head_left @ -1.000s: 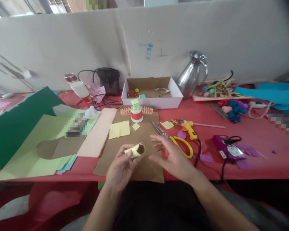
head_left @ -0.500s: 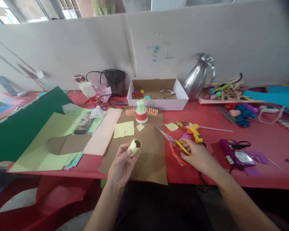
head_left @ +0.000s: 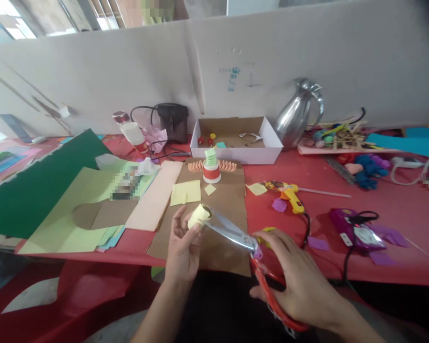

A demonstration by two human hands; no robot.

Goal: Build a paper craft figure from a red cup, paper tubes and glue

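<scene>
My left hand (head_left: 186,250) pinches a short pale-yellow paper tube (head_left: 197,217), its dark hollow end turned right. In my right hand (head_left: 296,271) is a pair of scissors (head_left: 236,237) with a red lower handle; a yellow part shows under my fingers. The scissor blades are spread, their tips at the tube's open end; I cannot tell whether one is inside it. Beyond my hands, a red-and-white paper cup (head_left: 211,172) carries folded green paper (head_left: 210,156) and pleated peach strips on both sides. It stands on a brown cardboard sheet (head_left: 221,252), near a yellow paper piece (head_left: 186,193).
A yellow glue gun (head_left: 292,197) lies right of the cardboard, with a purple box (head_left: 355,231) and cable farther right. Behind stand a white open box (head_left: 236,156) and a steel jug (head_left: 296,114). Coloured paper sheets (head_left: 64,209) and a green board (head_left: 46,186) lie left.
My right hand has lifted the scissors off the table, opened them and brought the blades left to the tube. My left hand has tilted the tube's open end toward the right.
</scene>
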